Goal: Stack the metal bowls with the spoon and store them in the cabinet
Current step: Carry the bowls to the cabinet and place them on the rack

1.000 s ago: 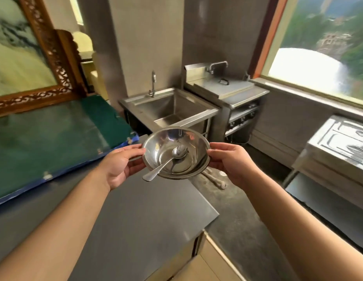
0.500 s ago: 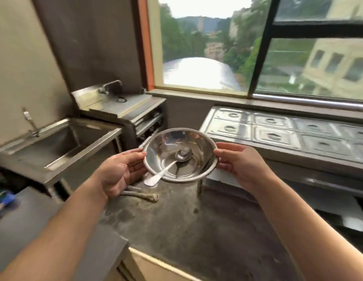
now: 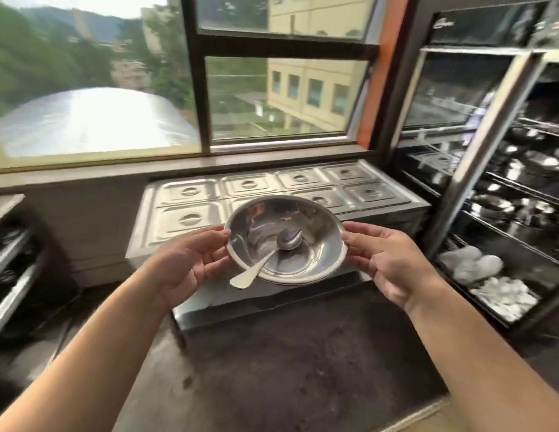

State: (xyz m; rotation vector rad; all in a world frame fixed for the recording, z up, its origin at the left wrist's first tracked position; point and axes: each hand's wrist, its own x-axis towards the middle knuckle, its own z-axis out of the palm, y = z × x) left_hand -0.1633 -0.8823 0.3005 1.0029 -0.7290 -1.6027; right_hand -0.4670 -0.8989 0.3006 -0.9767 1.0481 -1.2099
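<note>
Left of the cabinet (image 3: pixel 490 188), we've got the bowls (image 3: pixel 286 241) level between both hands, fingers (image 3: pixel 209 241) pinching opposite rims so the spoon (image 3: pixel 272 254) stays inside for shelving.

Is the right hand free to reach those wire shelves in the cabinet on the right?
Probably not yet. The right hand grips the rim of the stacked metal bowls, sharing them with the left hand. Nothing visibly blocks the cabinet's wire shelves, though.
</note>
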